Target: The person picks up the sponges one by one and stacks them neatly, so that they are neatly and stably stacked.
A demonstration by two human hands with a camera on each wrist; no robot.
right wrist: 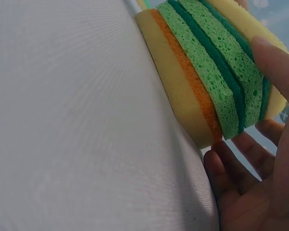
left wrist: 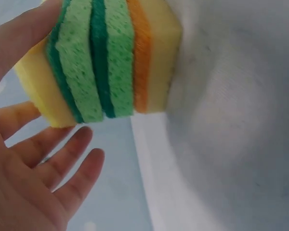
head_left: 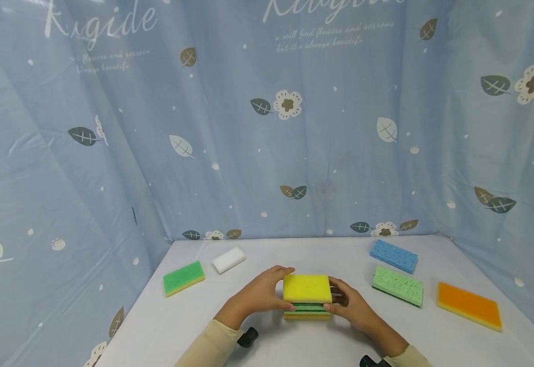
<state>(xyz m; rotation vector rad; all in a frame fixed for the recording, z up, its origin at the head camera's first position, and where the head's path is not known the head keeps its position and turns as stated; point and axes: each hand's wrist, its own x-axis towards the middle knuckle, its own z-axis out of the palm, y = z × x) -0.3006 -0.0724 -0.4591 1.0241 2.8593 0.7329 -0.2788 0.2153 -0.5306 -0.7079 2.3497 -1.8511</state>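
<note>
A stack of sponges stands upright in the middle of the table. On top lies a yellow sponge (head_left: 307,288), above two light-green sponges (left wrist: 77,72) with dark-green scouring layers. At the bottom is an orange-and-yellow sponge (right wrist: 183,91), close on the tabletop. My left hand (head_left: 263,293) grips the yellow sponge's left end, thumb at the front and index finger at the back corner; its other fingers spread loosely apart. At the right end my right hand (head_left: 351,303) holds the same sponge, thumb in front, with its other fingers beside the stack, partly hidden.
Left on the white table (head_left: 267,351) lie a green-and-yellow sponge (head_left: 184,279) and a white sponge (head_left: 228,260). To the right are a blue sponge (head_left: 393,256), a light-green sponge (head_left: 397,284) and an orange sponge (head_left: 469,306). A blue patterned curtain (head_left: 230,193) encloses the table.
</note>
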